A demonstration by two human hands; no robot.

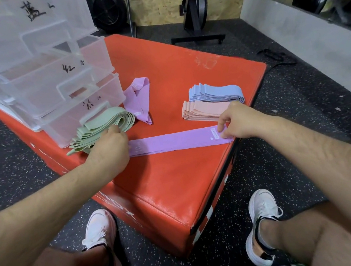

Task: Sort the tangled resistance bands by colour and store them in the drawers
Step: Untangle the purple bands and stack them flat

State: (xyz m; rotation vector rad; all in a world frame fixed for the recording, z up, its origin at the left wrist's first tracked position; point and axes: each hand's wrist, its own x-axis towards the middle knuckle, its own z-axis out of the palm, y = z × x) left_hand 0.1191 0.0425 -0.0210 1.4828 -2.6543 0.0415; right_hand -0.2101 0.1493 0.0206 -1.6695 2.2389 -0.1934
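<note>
A flat stack of purple bands (175, 141) lies stretched across the orange padded box (172, 184). My left hand (109, 148) rests on its left end, fingers curled down. My right hand (235, 120) presses the right end, with the fingers bent over the white label. Behind them lie a loose purple band (136, 100), a green pile (102, 126), a blue pile (216, 93) and a pink pile (205, 110). The clear plastic drawer unit (51, 82) stands at the back left with its drawers pulled open.
The box sits on black speckled gym flooring. An exercise machine stand (196, 18) and a black fan (106, 8) are at the back wall. A black cord (271, 55) lies on the floor to the right. My two white shoes are by the box's near corner.
</note>
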